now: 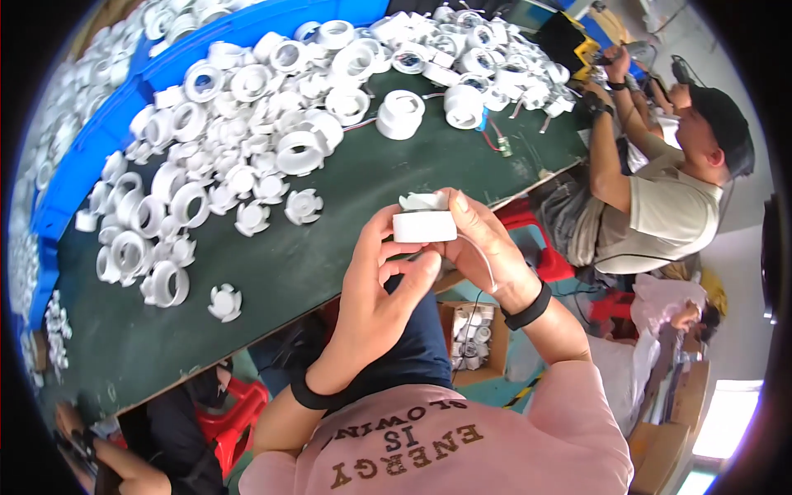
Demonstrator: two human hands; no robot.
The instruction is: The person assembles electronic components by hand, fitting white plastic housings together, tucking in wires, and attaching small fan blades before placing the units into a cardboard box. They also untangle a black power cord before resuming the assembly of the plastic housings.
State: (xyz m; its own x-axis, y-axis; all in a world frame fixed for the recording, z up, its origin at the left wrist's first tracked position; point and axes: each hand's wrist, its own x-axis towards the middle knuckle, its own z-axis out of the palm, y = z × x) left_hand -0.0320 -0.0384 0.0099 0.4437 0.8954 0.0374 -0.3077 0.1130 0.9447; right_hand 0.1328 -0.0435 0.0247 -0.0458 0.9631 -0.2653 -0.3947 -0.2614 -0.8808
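Both my hands hold a short white plastic ring housing (424,228) above the table's near edge. A white finned disc (422,201) sits at its top, partly hidden by my fingers. My left hand (381,285) grips the housing from the left, with its thumb below. My right hand (481,238) holds it from the right, fingers bent around the rim. A thin white cable (487,262) hangs in a curve by my right wrist. Beyond my hands, a white cylindrical housing (401,115) stands on the dark green table (330,239).
Loose white rings (190,205) and finned discs (304,206) are heaped across the table's left and back. A blue bin wall (247,37) borders them. At right sits a co-worker (660,198); another person's arm (115,462) shows lower left. A cardboard box (495,359) of white parts stands below.
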